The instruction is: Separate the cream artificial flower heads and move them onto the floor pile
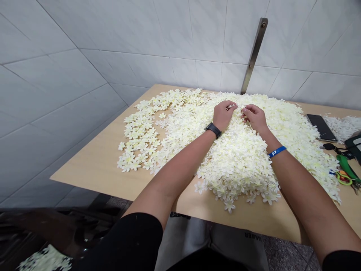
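Pale cream artificial flowers (pixel 237 162) lie in a thick heap across the table. My left hand (pixel 225 114), with a black watch (pixel 213 130) at its wrist, is above the far part of the heap, thumb and forefinger pinched together. Close by on its right, my right hand (pixel 254 117) is also closed in a pinch, its fingertips facing the left ones. Something small and white seems to be between the fingertips, but it blends into the flowers behind. A blue wristband (pixel 277 151) circles my right forearm.
Thinner flowers (pixel 138 141) spread leftward on the brown tabletop (pixel 93 165). At right are a black phone (pixel 321 127), a pile of thin white pieces (pixel 342 127) and green-handled pliers (pixel 348 169). A metal bar (pixel 254 56) stands against the tiled wall (pixel 169 34). More flowers (pixel 46 259) are at lower left.
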`<move>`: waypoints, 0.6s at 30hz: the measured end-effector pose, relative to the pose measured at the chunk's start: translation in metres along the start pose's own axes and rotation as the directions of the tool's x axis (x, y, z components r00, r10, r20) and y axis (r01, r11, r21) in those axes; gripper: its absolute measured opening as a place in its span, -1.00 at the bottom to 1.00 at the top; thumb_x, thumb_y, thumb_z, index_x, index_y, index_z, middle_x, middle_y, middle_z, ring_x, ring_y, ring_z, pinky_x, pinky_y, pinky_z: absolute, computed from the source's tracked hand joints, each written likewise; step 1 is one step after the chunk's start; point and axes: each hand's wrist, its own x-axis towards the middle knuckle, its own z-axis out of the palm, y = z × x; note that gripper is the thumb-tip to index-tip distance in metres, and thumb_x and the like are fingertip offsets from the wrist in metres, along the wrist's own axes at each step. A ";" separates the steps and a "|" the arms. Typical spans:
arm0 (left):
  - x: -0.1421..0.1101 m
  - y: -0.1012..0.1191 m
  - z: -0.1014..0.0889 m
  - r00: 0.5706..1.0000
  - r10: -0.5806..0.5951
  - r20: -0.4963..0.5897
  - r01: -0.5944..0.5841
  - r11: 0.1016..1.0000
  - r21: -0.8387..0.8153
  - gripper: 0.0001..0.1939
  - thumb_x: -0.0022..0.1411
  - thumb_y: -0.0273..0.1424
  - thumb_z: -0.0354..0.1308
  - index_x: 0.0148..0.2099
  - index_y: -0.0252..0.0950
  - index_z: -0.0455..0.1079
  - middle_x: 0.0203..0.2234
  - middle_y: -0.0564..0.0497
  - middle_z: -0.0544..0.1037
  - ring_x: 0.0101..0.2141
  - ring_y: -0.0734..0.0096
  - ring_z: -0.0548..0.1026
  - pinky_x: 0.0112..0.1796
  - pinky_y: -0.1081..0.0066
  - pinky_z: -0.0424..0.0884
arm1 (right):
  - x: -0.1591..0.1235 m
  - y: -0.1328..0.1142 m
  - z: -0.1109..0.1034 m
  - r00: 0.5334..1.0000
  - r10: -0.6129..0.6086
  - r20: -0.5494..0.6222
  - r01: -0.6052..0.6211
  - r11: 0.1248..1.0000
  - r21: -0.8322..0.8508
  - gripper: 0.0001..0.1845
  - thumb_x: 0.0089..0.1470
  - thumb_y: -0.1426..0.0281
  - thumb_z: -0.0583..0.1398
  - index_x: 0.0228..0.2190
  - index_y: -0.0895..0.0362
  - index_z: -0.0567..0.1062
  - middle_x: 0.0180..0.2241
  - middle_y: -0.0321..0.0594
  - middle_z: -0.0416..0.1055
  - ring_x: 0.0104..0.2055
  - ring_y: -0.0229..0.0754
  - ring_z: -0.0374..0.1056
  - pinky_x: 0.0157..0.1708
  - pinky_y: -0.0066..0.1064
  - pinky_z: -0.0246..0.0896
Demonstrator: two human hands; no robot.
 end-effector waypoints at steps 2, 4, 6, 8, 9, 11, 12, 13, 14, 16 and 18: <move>-0.001 0.001 -0.001 1.000 -0.014 -0.020 0.015 0.999 0.038 -0.86 0.25 -0.42 0.27 -0.38 -0.24 0.42 -0.38 0.05 0.59 -0.32 0.39 0.50 -0.19 0.35 0.43 | 0.000 0.000 0.000 1.000 -0.002 -0.004 0.002 1.000 0.005 -0.59 -0.23 0.14 0.45 -0.44 0.09 0.46 -0.42 -0.32 0.42 -0.48 -0.31 0.36 -0.58 -0.50 0.28; -0.002 0.002 -0.002 0.999 -0.030 -0.041 0.033 0.997 0.071 -0.75 0.24 -0.34 0.29 -0.45 -0.24 0.36 -0.50 0.09 0.52 -0.41 0.41 0.44 -0.25 0.35 0.41 | 0.000 0.000 0.000 1.000 -0.004 -0.001 0.004 1.000 0.003 -0.59 -0.24 0.13 0.45 -0.44 0.08 0.46 -0.41 -0.32 0.42 -0.48 -0.31 0.36 -0.58 -0.49 0.29; -0.003 0.003 -0.003 0.998 -0.045 -0.035 0.047 0.996 0.072 -0.68 0.26 -0.29 0.28 -0.50 -0.24 0.31 -0.56 0.11 0.48 -0.45 0.43 0.41 -0.30 0.37 0.39 | 0.000 0.001 0.000 1.000 -0.005 0.004 0.005 1.000 -0.009 -0.59 -0.21 0.11 0.44 -0.43 0.08 0.45 -0.40 -0.31 0.42 -0.47 -0.31 0.36 -0.57 -0.48 0.30; -0.004 0.002 -0.003 0.999 -0.044 0.004 0.044 0.998 0.040 -0.71 0.31 -0.29 0.22 -0.46 -0.24 0.36 -0.55 0.10 0.52 -0.45 0.43 0.44 -0.30 0.38 0.40 | 0.001 0.002 -0.001 1.000 -0.007 0.013 0.007 1.000 -0.022 -0.59 -0.19 0.10 0.43 -0.42 0.08 0.45 -0.40 -0.31 0.41 -0.47 -0.31 0.36 -0.56 -0.48 0.31; -0.004 0.002 -0.003 0.999 -0.042 0.023 0.041 0.999 0.020 -0.75 0.33 -0.30 0.18 -0.42 -0.23 0.40 -0.51 0.08 0.56 -0.43 0.43 0.47 -0.29 0.38 0.42 | 0.001 0.002 -0.001 1.000 -0.007 0.016 0.008 1.000 -0.026 -0.58 -0.18 0.09 0.43 -0.41 0.08 0.45 -0.40 -0.32 0.41 -0.47 -0.31 0.36 -0.56 -0.48 0.31; -0.002 -0.001 -0.002 0.998 -0.044 0.050 0.045 0.999 -0.019 -0.82 0.39 -0.33 0.11 -0.27 -0.22 0.47 -0.41 0.05 0.63 -0.39 0.44 0.53 -0.25 0.39 0.45 | 0.002 0.003 -0.001 1.000 -0.006 0.015 0.007 1.000 -0.025 -0.58 -0.19 0.10 0.43 -0.42 0.08 0.45 -0.41 -0.32 0.40 -0.47 -0.32 0.36 -0.56 -0.49 0.30; -0.002 -0.002 -0.001 0.997 -0.046 0.056 0.048 0.998 -0.037 -0.83 0.41 -0.34 0.07 -0.18 -0.21 0.48 -0.35 0.02 0.65 -0.37 0.44 0.55 -0.23 0.39 0.47 | 0.002 0.003 -0.001 1.000 -0.006 0.014 0.006 1.000 -0.020 -0.58 -0.19 0.10 0.44 -0.42 0.08 0.45 -0.41 -0.32 0.40 -0.47 -0.32 0.36 -0.57 -0.49 0.30; -0.001 -0.004 0.000 0.997 -0.047 0.056 0.050 0.997 -0.051 -0.83 0.42 -0.36 0.04 -0.11 -0.21 0.47 -0.29 0.00 0.67 -0.35 0.44 0.57 -0.21 0.40 0.49 | 0.001 0.002 -0.001 1.000 -0.006 0.011 0.006 1.000 -0.011 -0.58 -0.19 0.11 0.45 -0.42 0.09 0.45 -0.41 -0.32 0.40 -0.48 -0.32 0.37 -0.57 -0.50 0.29; 0.000 -0.005 0.001 0.998 -0.043 0.052 0.047 0.997 -0.065 -0.81 0.44 -0.38 0.02 -0.03 -0.20 0.45 -0.22 -0.02 0.67 -0.33 0.45 0.58 -0.18 0.40 0.50 | 0.001 0.002 -0.001 1.000 -0.006 0.010 0.006 1.000 -0.001 -0.59 -0.20 0.12 0.45 -0.43 0.09 0.46 -0.40 -0.32 0.41 -0.48 -0.32 0.37 -0.58 -0.50 0.29; 0.000 -0.007 0.002 0.999 -0.024 0.046 0.028 0.995 -0.096 -0.75 0.44 -0.41 0.01 0.09 -0.20 0.40 -0.12 -0.05 0.65 -0.30 0.47 0.60 -0.15 0.40 0.51 | 0.001 0.002 -0.001 1.000 -0.006 0.010 0.006 1.000 0.015 -0.59 -0.20 0.13 0.46 -0.43 0.09 0.46 -0.39 -0.32 0.43 -0.49 -0.33 0.37 -0.58 -0.50 0.29; 0.000 -0.007 0.003 0.999 -0.017 0.050 0.023 0.992 -0.124 -0.74 0.41 -0.41 0.06 0.11 -0.21 0.38 -0.12 -0.05 0.64 -0.31 0.48 0.60 -0.14 0.41 0.52 | 0.001 0.001 -0.001 1.000 -0.006 0.010 0.006 1.000 0.015 -0.59 -0.20 0.13 0.46 -0.43 0.10 0.46 -0.40 -0.33 0.42 -0.49 -0.33 0.36 -0.58 -0.50 0.29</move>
